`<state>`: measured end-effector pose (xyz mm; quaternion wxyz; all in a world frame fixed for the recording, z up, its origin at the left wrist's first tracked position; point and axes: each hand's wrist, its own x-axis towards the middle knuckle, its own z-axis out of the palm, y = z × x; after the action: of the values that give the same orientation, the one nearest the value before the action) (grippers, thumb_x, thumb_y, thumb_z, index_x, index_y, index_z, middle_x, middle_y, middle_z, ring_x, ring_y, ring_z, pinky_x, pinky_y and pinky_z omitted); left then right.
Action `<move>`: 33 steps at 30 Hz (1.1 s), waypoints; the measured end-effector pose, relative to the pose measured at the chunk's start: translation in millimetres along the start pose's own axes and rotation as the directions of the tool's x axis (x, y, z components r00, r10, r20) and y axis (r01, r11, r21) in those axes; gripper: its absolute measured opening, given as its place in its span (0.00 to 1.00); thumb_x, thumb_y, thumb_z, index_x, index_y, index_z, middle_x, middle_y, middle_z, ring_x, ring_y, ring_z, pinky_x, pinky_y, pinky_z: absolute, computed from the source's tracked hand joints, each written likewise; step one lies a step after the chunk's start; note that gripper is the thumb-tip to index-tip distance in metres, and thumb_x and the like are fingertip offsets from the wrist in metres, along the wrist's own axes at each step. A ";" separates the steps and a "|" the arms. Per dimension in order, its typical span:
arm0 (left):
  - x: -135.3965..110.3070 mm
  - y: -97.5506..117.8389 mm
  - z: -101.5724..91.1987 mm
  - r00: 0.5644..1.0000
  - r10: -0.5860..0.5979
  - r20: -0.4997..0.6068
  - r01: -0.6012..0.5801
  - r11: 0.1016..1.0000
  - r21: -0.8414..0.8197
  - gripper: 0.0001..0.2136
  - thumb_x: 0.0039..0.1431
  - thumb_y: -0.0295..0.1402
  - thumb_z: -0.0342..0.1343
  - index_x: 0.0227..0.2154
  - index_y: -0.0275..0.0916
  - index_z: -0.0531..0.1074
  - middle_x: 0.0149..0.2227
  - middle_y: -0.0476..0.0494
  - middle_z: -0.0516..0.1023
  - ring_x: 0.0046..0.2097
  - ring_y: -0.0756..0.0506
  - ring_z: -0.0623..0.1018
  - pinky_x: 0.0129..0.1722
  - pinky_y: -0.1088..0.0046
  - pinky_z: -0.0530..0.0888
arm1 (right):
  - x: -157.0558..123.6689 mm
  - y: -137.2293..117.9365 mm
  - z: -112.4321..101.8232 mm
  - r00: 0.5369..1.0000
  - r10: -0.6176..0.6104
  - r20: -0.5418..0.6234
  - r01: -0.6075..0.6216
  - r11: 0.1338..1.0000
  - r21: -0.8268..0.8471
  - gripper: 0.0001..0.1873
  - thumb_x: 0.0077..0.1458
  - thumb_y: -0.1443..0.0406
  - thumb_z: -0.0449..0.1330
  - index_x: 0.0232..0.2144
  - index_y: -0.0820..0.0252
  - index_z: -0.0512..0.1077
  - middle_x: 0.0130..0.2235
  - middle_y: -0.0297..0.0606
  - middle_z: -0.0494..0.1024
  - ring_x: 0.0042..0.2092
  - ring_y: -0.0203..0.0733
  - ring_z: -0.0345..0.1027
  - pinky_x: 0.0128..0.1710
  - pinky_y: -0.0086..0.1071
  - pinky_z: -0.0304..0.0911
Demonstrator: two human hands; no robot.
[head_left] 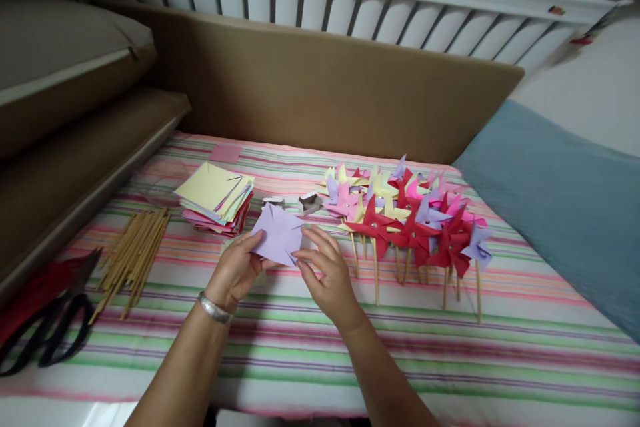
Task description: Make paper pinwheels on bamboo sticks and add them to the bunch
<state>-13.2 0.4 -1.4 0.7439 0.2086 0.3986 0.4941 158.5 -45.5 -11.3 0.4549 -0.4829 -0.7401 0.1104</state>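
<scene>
A lavender paper square [277, 235] with slits cut at its corners is held above the striped cloth. My left hand [240, 265] grips its left edge, thumb on top and fingers underneath. At the lower right corner of the square, my right hand [325, 270] pinches the paper between thumb and fingers. Just behind the square are two small open boxes, one partly hidden by the paper and the other a grey-white box [310, 203]. Left of them sits a stack of coloured paper squares [213, 190], a pale yellow one on top.
Finished paper pinwheels [413, 230] on sticks lie in a cluster at right. Loose wooden sticks [134, 253] and black-handled scissors [63, 320] are at left. A pink paper piece [225, 153] lies behind the stack. A brown board [320, 87] stands along the back; a blue cushion [555, 193] borders the right.
</scene>
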 end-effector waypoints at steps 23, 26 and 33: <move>-6.1 -24.8 20.2 0.998 -0.021 0.057 0.018 0.999 0.051 0.08 0.48 0.29 0.61 0.31 0.30 0.76 0.30 0.40 0.80 0.29 0.48 0.77 0.30 0.74 0.75 | 3.3 6.8 10.5 0.937 0.329 -0.120 -0.322 0.944 0.073 0.03 0.49 0.67 0.60 0.25 0.56 0.73 0.55 0.43 0.69 0.61 0.50 0.52 0.59 0.50 0.50; -8.1 -28.8 22.1 0.997 -0.016 0.074 0.012 0.998 0.055 0.10 0.46 0.30 0.63 0.32 0.31 0.76 0.31 0.42 0.80 0.31 0.48 0.77 0.29 0.73 0.75 | 3.5 8.3 11.7 0.925 0.350 -0.147 -0.342 0.937 0.076 0.03 0.49 0.67 0.59 0.25 0.56 0.72 0.55 0.43 0.69 0.60 0.50 0.53 0.59 0.49 0.49; -14.7 -32.9 29.9 0.989 0.062 0.137 -0.073 0.994 0.078 0.15 0.44 0.33 0.64 0.37 0.33 0.75 0.37 0.40 0.80 0.37 0.46 0.77 0.39 0.71 0.73 | 3.3 9.3 14.4 0.902 0.391 -0.183 -0.389 0.920 0.044 0.03 0.49 0.67 0.58 0.26 0.57 0.72 0.53 0.45 0.70 0.59 0.50 0.54 0.58 0.49 0.50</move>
<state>26.6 -24.3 -1.1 0.7428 0.2855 0.3603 0.4868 152.6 -34.0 -23.2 0.4932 -0.6278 -0.5817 0.1555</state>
